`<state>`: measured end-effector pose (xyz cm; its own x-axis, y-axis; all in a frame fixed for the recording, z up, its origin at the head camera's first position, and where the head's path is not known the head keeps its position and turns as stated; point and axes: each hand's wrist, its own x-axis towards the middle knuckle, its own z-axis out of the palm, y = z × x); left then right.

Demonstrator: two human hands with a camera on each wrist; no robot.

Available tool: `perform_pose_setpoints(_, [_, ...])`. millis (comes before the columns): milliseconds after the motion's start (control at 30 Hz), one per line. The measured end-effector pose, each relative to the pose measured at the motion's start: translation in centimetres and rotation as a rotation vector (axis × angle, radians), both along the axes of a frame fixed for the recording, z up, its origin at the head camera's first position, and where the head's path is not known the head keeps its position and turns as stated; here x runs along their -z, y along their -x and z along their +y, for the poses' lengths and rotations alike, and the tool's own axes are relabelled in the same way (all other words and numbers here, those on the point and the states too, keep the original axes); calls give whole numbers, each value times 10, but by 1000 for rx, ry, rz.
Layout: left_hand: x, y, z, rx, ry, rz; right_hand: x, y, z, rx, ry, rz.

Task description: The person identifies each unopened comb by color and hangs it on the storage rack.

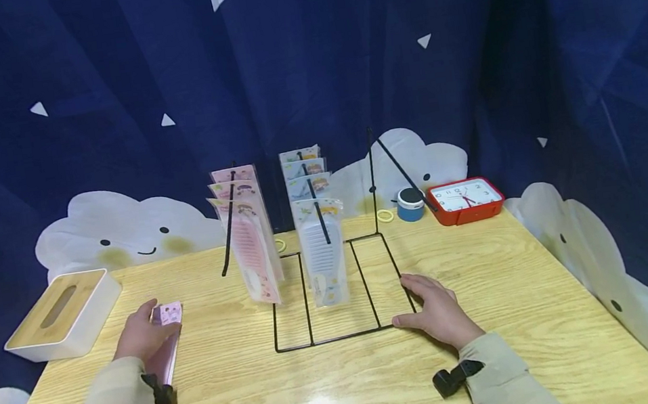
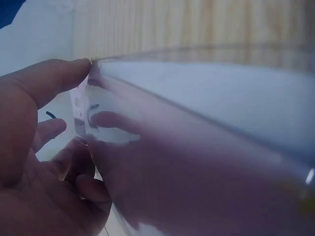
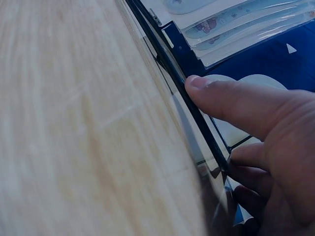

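Note:
My left hand (image 1: 143,333) grips the top end of a pink plastic-bagged pack (image 1: 168,359) lying on the table at the left. In the left wrist view, the thumb is at one edge of the pack (image 2: 162,162) and the fingers are at the other; glare hides its contents. At the front right corner of a black wire display rack (image 1: 348,337), my right hand (image 1: 436,310) holds the base, thumb on the front bar and fingers along the side bar. Several bagged pink combs (image 1: 250,246) hang on the rack's left hook, and several bagged blue combs (image 1: 324,256) hang on its middle hook.
The rack's bare right hook (image 1: 402,168) juts forward. A white tissue box (image 1: 71,317) with a wooden lid stands far left. Behind the rack's right side are a red clock (image 1: 466,201), a small blue round device (image 1: 410,205) and a yellow ring (image 1: 385,216). A dark curtain hangs behind.

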<state>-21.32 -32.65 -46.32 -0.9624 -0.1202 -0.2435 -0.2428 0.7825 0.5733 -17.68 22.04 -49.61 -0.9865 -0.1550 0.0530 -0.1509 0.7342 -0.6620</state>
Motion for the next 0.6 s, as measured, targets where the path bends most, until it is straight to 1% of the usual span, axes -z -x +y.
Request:
perform_pose_setpoints(33, [0, 0, 0, -3, 4, 4, 0, 0, 0, 0, 1, 0])
perform_pose_setpoints(167, [1, -3, 1, -30, -45, 6, -1, 0, -1, 1, 0, 0])
perform_pose_setpoints(233, [1, -6, 4, -38, -63, 18, -1, 0, -1, 1, -2, 0])
perform_pose_setpoints(300, [0, -9, 8, -33, -71, 42, -2, 0, -1, -1, -1, 2])
perform_pose_setpoints(400, [-6, -15, 19, -15, -91, 75, -2, 0, -1, -4, 4, 6])
perform_pose_setpoints(500, [-14, -21, 32, -8, -147, 106, -1, 0, -1, -5, 3, 6])
perform_pose_setpoints(600, [-22, -26, 47, -17, -206, 162, -1, 0, 0, -6, 0, 3])
